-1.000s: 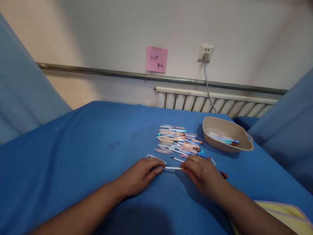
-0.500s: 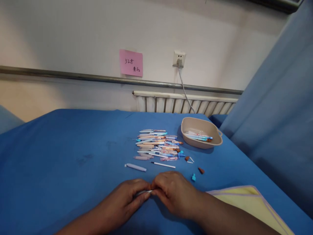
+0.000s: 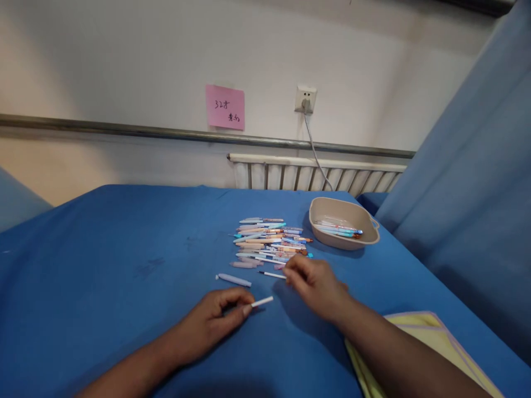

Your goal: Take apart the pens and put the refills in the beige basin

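Observation:
Between my left thumb and fingers is a thin white pen refill (image 3: 263, 302), its free end pointing right; my left hand (image 3: 218, 320) hides the other end. My right hand (image 3: 317, 284) hovers at the lower right of the pen parts, thumb and fingertips pinched together. Whatever they hold, if anything, is hidden. Right beside those fingertips lies another white refill (image 3: 271, 275) with a dark tip. A pale lilac pen barrel (image 3: 234, 280) rests on the cloth above my left hand, a small white piece (image 3: 217, 277) at its end. Beyond are several rows of pen parts (image 3: 261, 241).
A beige basket (image 3: 344, 243) with several pens stands at the back right. Under my right forearm lies a yellow cloth (image 3: 415, 326) with lilac edging. Blue cloth (image 3: 103, 265) covers the table. Behind it are a radiator (image 3: 286, 176) and wall; a blue curtain (image 3: 464, 166) hangs at right.
My hands were together around the white refill. My right hand has let go of it and moved up and right to the pen parts, while my left keeps the refill.

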`<action>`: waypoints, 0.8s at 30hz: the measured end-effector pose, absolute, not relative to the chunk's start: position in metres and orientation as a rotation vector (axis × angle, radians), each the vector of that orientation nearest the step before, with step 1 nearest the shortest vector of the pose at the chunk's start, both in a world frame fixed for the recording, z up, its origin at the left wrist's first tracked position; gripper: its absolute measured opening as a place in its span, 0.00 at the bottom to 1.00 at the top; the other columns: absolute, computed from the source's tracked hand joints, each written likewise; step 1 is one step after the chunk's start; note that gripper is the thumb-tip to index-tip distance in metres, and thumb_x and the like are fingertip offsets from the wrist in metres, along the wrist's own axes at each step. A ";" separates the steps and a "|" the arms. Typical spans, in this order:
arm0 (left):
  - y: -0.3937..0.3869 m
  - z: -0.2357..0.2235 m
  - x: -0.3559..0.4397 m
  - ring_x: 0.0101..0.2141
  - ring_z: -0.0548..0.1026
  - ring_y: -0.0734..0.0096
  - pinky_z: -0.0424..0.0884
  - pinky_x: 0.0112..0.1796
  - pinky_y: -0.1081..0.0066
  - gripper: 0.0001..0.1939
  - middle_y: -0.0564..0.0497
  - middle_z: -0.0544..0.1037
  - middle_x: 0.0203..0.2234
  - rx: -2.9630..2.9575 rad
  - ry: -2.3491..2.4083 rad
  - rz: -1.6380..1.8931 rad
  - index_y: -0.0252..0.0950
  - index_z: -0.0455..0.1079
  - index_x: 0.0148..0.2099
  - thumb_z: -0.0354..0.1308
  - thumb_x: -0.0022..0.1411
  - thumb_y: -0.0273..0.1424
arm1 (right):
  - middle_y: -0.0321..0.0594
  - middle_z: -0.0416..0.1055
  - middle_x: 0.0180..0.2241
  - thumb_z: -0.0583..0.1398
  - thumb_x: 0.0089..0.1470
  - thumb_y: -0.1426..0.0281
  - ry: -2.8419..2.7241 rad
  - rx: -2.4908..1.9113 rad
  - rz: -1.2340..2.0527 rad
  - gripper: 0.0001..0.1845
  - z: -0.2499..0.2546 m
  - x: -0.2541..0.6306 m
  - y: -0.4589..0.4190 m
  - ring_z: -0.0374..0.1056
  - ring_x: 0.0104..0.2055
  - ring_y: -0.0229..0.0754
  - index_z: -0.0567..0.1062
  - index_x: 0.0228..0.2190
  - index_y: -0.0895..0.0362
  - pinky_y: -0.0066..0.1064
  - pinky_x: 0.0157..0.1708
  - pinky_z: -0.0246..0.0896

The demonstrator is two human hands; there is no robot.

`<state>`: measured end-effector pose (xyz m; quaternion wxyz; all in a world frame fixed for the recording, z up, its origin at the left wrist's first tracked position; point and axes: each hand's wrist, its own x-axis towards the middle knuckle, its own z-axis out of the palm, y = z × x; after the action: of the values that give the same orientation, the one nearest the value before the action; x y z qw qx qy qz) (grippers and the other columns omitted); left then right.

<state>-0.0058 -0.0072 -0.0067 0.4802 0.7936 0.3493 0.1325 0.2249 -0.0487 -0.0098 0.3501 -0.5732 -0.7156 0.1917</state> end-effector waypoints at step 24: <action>0.021 -0.028 -0.007 0.24 0.67 0.75 0.64 0.29 0.75 0.12 0.54 0.70 0.23 1.449 1.019 0.841 0.32 0.70 0.35 0.59 0.56 0.38 | 0.45 0.71 0.40 0.55 0.57 0.74 -2.325 -1.731 0.146 0.09 -0.032 0.246 -0.027 0.64 0.44 0.44 0.72 0.39 0.58 0.32 0.46 0.55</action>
<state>-0.0065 0.0214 -0.0284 0.5565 0.6138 0.4319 0.3564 0.2462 -0.0268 -0.0324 0.1195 -0.5922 -0.7953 0.0500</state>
